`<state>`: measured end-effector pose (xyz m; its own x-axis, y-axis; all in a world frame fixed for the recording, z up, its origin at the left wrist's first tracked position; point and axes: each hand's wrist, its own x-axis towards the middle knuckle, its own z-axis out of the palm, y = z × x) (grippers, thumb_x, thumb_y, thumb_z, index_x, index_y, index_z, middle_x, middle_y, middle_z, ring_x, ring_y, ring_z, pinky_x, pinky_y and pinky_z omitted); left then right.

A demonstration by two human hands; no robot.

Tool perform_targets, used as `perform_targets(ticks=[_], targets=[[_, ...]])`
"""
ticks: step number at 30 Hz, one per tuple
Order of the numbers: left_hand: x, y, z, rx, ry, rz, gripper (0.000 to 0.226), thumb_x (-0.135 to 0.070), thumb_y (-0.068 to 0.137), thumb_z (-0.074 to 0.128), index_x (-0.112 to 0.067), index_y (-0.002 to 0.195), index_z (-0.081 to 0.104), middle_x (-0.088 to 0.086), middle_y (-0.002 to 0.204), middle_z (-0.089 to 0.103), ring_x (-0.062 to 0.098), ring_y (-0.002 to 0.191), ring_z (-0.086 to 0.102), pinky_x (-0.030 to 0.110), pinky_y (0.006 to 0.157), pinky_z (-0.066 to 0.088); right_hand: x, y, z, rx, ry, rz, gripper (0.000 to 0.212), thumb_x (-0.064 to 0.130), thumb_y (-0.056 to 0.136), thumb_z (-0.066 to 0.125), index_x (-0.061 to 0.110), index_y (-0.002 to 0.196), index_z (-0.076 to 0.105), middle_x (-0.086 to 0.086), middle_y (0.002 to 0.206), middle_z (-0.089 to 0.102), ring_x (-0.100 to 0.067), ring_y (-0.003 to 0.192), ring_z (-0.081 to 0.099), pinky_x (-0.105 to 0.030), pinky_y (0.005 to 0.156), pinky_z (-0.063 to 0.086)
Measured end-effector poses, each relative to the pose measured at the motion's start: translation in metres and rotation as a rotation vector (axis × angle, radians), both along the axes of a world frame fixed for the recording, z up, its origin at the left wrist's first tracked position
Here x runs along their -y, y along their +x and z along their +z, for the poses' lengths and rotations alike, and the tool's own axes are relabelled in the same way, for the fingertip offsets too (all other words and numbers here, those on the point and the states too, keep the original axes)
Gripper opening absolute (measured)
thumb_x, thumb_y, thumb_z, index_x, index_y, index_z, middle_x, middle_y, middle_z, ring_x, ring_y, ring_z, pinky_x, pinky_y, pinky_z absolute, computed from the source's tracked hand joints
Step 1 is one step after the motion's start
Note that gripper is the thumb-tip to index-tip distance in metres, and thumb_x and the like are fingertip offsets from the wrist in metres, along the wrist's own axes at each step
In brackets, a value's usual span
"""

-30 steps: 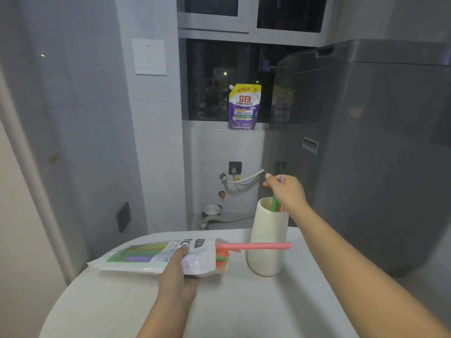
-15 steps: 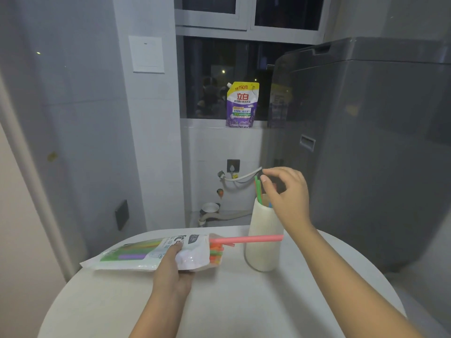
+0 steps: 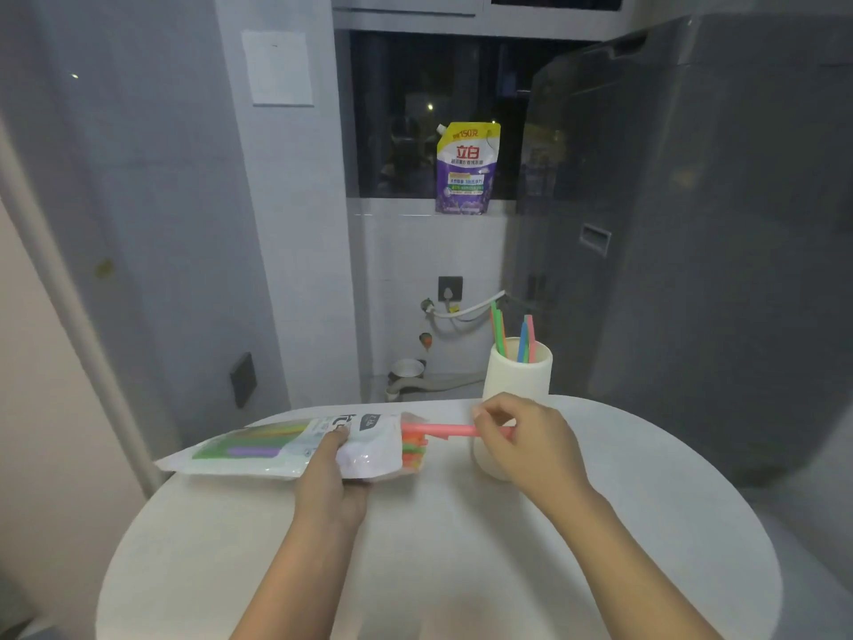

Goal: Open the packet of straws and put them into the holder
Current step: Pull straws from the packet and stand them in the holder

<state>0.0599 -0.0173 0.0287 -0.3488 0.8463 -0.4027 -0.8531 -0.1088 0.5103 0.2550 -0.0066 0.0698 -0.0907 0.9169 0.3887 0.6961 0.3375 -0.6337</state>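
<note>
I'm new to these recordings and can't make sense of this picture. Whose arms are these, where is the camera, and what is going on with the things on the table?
No machine here: a person wears a camera on the head, looking down at their own hands. The left hand grips an opened packet of straws lying on the round white table. The right hand pinches a pink straw sticking out of the packet's mouth. Behind it stands a cream holder with a few straws already inside.
</note>
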Motion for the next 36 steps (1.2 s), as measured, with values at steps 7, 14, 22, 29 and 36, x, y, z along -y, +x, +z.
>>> perform_targets(ticks=[7, 14, 22, 29, 36], targets=[[0.006, 0.012, 0.0, -0.124, 0.087, -0.056, 0.046, -0.005, 0.091, 0.056, -0.004, 0.136, 0.048, 0.016, 0.124, 0.063, 0.028, 0.102, 0.065, 0.047, 0.088, 0.052, 0.003, -0.017, -0.016, -0.102, -0.044, 0.091, 0.02, 0.034, 0.089, 0.056, 0.022, 0.104, 0.062, 0.005, 0.093, 0.055, -0.003, 0.075, 0.055, -0.021, 0.072, 0.047], [0.007, 0.013, -0.002, -0.207, 0.142, 0.006, 0.047, -0.006, 0.089, 0.06, -0.009, 0.135, 0.051, 0.012, 0.128, 0.064, 0.027, 0.113, 0.064, 0.048, 0.093, 0.052, 0.007, -0.034, -0.026, -0.337, -0.349, 0.193, 0.028, 0.033, 0.089, 0.06, 0.021, 0.113, 0.054, -0.005, 0.095, 0.066, -0.012, 0.077, 0.068, -0.023, 0.059, 0.052], [0.007, 0.0, 0.0, -0.152, 0.131, 0.091, 0.045, -0.004, 0.09, 0.059, -0.011, 0.134, 0.05, 0.009, 0.128, 0.064, 0.022, 0.104, 0.066, 0.045, 0.091, 0.053, 0.0, -0.018, -0.015, -0.578, -0.396, 0.154, 0.007, 0.015, 0.083, 0.068, 0.009, 0.086, 0.071, 0.0, 0.073, 0.066, -0.003, 0.05, 0.06, -0.019, 0.048, 0.045], [0.004, -0.009, -0.001, -0.078, 0.067, 0.223, 0.045, -0.003, 0.089, 0.06, -0.011, 0.132, 0.05, 0.005, 0.129, 0.063, 0.02, 0.11, 0.065, 0.039, 0.089, 0.054, -0.007, 0.0, -0.013, -0.938, -0.524, 0.2, 0.021, 0.018, 0.082, 0.07, 0.003, 0.097, 0.068, -0.005, 0.07, 0.064, -0.012, 0.058, 0.061, -0.024, 0.057, 0.047], [0.004, -0.002, -0.001, -0.056, 0.059, 0.233, 0.045, -0.003, 0.088, 0.062, -0.013, 0.13, 0.049, 0.004, 0.127, 0.064, 0.018, 0.103, 0.067, 0.035, 0.075, 0.058, -0.005, -0.022, -0.023, -1.298, -0.689, 0.191, 0.013, 0.025, 0.081, 0.07, 0.017, 0.088, 0.063, 0.0, 0.077, 0.052, -0.007, 0.057, 0.054, -0.02, 0.055, 0.047]])
